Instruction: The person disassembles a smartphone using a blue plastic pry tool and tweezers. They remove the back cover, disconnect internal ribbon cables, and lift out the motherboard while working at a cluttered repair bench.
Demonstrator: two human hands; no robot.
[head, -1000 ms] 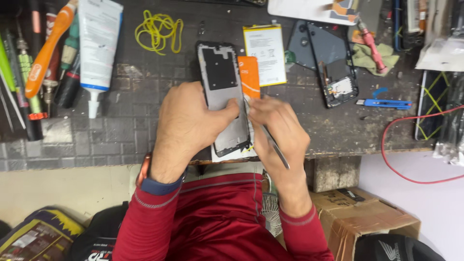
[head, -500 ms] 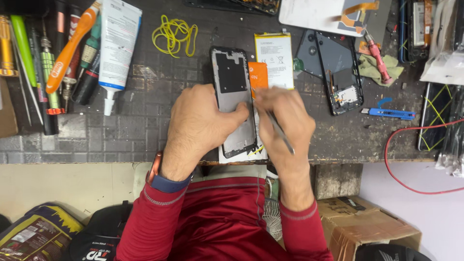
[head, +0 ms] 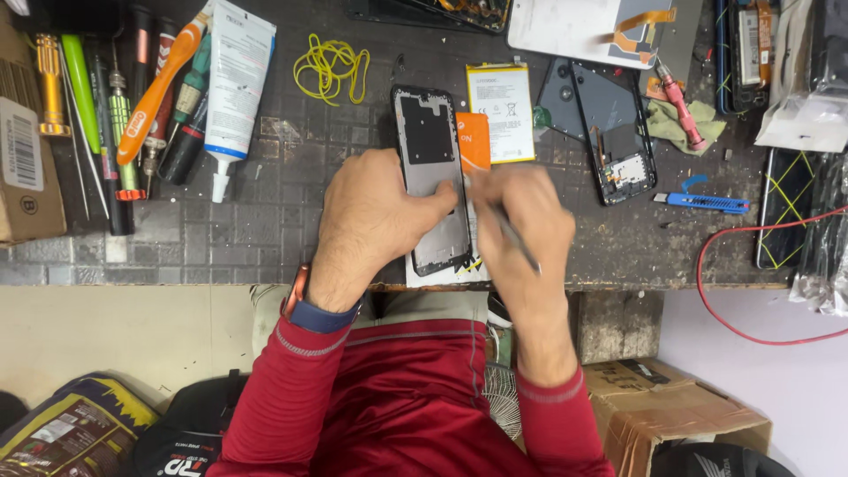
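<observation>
Red sleeves (grey-striped cuffs), blue wristband [head: 315, 315].

I count one phone frame [head: 433, 181], one white battery [head: 501, 112], one white tube [head: 233, 84], one blue knife [head: 704, 202], one yellow band bundle [head: 331, 64].

On my bench a white glue tube [head: 233, 79] lies beside an orange-handled tool [head: 159, 84] and several screwdrivers [head: 115, 115]. Yellow rubber bands [head: 331, 66] sit near a flat white battery [head: 501, 110]. To the right I see a blue utility knife [head: 707, 202], a red wire [head: 751, 291] and a green cloth [head: 685, 124].
</observation>
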